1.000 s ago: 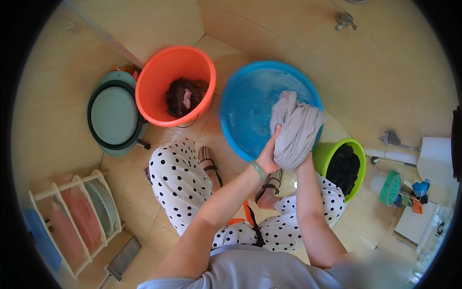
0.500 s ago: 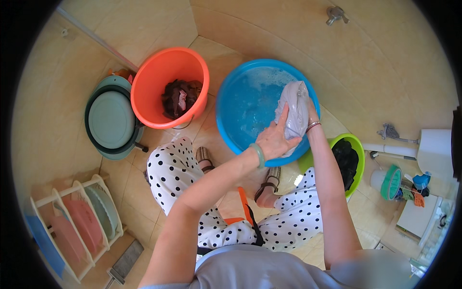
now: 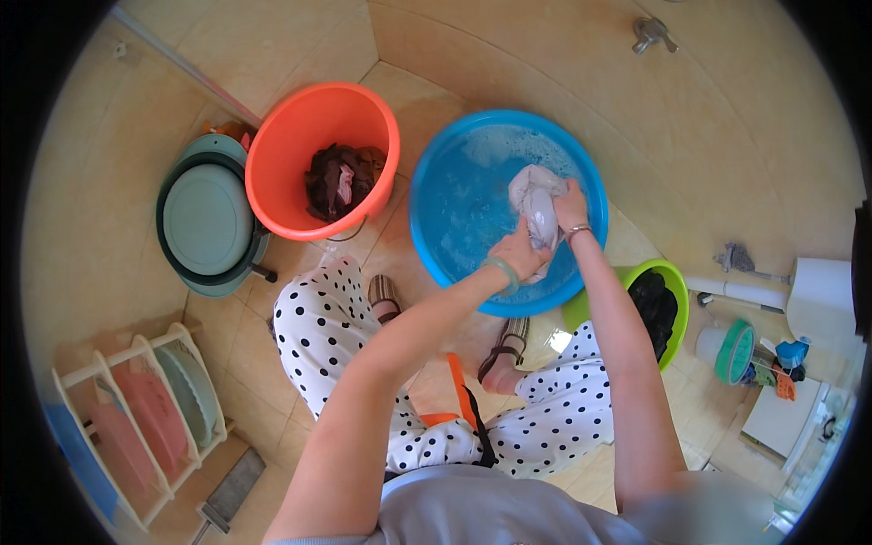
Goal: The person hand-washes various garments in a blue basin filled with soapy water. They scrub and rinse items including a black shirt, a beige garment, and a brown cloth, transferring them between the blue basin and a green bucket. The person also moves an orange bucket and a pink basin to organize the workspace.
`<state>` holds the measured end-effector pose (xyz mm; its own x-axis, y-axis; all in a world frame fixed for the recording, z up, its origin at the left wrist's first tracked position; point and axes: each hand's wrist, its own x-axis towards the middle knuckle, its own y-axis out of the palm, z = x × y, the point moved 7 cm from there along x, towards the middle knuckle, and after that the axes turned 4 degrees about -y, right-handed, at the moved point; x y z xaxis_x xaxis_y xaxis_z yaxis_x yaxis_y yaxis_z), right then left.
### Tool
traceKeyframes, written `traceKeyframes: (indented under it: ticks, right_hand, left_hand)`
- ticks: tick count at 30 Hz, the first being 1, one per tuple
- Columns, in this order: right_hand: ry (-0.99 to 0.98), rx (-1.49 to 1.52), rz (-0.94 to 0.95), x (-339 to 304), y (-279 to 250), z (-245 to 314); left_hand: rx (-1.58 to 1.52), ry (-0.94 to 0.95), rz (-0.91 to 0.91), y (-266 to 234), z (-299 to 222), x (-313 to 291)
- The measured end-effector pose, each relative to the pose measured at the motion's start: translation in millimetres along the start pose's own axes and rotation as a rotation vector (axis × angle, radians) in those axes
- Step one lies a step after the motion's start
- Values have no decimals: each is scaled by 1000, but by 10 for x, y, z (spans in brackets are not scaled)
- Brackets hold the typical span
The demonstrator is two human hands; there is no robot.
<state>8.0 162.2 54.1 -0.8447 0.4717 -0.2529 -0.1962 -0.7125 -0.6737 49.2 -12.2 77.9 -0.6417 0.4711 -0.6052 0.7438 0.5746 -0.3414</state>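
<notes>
A wet, pale lilac-grey cloth [image 3: 542,216] is bunched over the right side of a blue basin [image 3: 419,218]. The basin holds bluish water with suds near its far rim. My left hand [image 3: 520,252], with a pale green bangle at the wrist, is closed around the near end of the cloth. My right hand [image 3: 571,205], a thin bracelet on its wrist, grips the cloth from its right side, near the far end. Some of the fingers are hidden by the folds.
Left of the basin stands an orange bucket [image 3: 258,163] with dark garments in it. Folded grey-green basins [image 3: 209,218] lean beyond it. A lime-green bucket [image 3: 677,282] with dark cloth stands at the right. A rack of pink and green basins [image 3: 145,413] is at the lower left.
The cloth has gone from a long, stretched bundle to a shorter, bunched one lower in the basin. My left hand has closed from spread fingers; my right hand has come round into view.
</notes>
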Motion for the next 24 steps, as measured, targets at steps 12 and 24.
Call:
traceKeyframes:
  ticks: [12, 24]
  right_hand:
    - [136, 1699, 156, -348, 191, -492]
    - [196, 1601, 242, -694, 447, -438]
  left_hand:
    - [-2103, -59, 1029, 115, -412, -515]
    - [-2651, -253, 1358, 260, -488, -649]
